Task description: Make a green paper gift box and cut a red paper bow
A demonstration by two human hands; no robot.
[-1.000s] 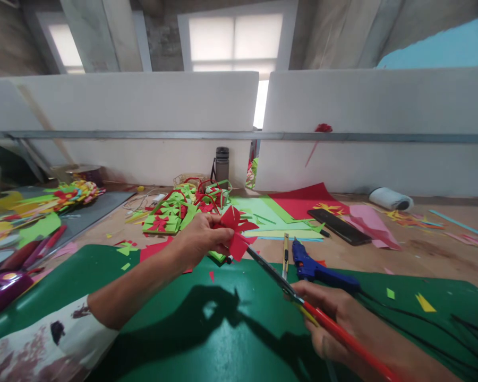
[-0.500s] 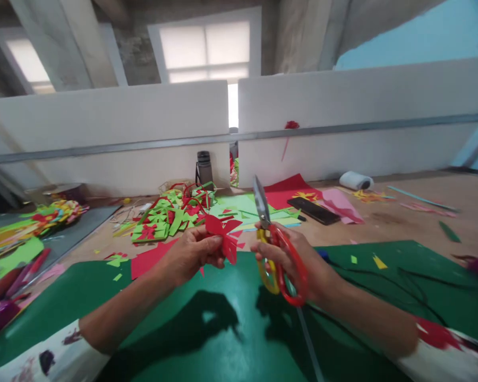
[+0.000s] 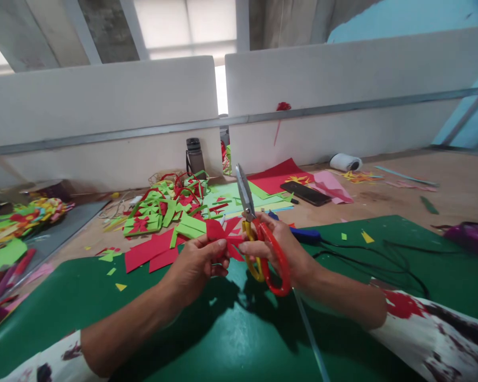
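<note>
Between the thumb and fingers of my left hand (image 3: 207, 252) is a red paper flower (image 3: 215, 231) with pointed petals. My right hand (image 3: 284, 246) is closed round scissors (image 3: 246, 193) with one red and one yellow handle; the blades point up and away, pressed together. My right fingertips come up against the flower's right side, and whether they pinch it I cannot tell. Red paper pieces (image 3: 139, 251) lie left of the flower, with a folded green strip (image 3: 191, 226) just behind it.
A green mat (image 3: 239, 345) covers the near table. Behind lie a heap of green and red cutouts (image 3: 143, 223), a dark bottle (image 3: 194, 155), a phone (image 3: 306, 193) and red sheets (image 3: 281, 175). A blue-handled tool (image 3: 305, 235) with a black cord rests at right.
My right hand and the scissors have moved left, up to the flower. The flower has turned in my left hand. The view has tilted downward, and the blue-handled tool shows more.
</note>
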